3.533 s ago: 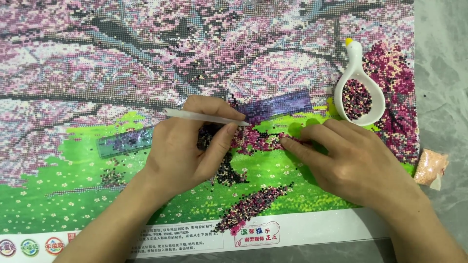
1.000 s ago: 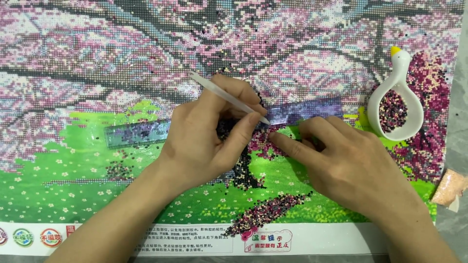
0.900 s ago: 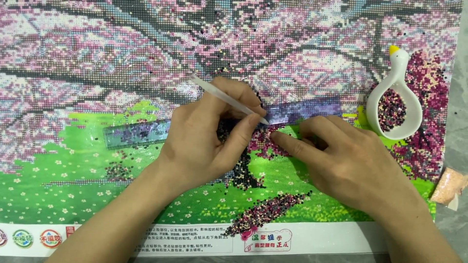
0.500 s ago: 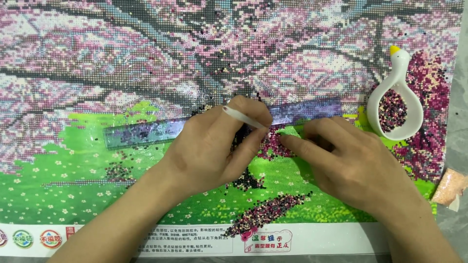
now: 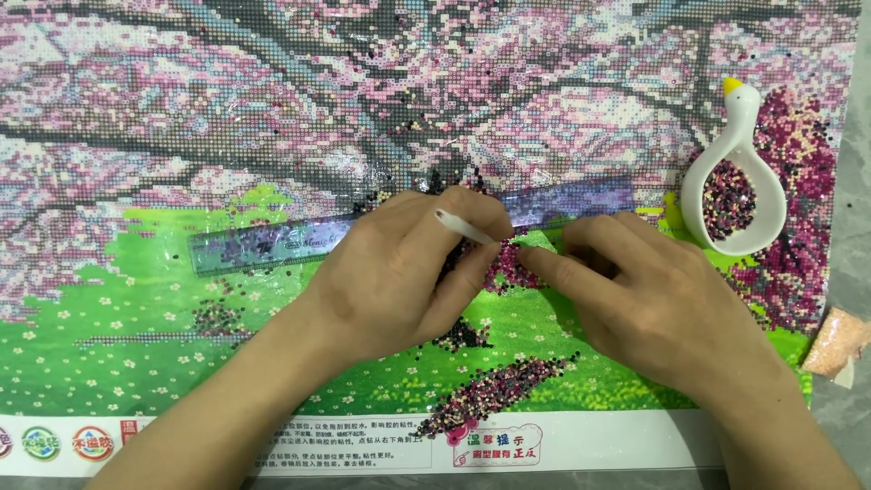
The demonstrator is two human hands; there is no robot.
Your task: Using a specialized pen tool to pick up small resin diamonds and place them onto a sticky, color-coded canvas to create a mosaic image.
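Left hand (image 5: pixel 386 272) is pinching a white pen (image 5: pixel 464 227), tip down on the canvas (image 5: pixel 272 109); right hand (image 5: pixel 649 304) is pressing flat, forefinger extended. Bead work, by appearance: blossom area filled, green meadow mostly bare. Clear ruler (image 5: pixel 263 247) and white scoop tray (image 5: pixel 730 195) are lying on the canvas. Grey table (image 5: pixel 848 227) is showing at right.

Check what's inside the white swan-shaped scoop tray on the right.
The white swan-shaped scoop tray holds a heap of small dark red, pink and black beads. The bowl's floor under the heap is covered, so anything beneath cannot be seen.
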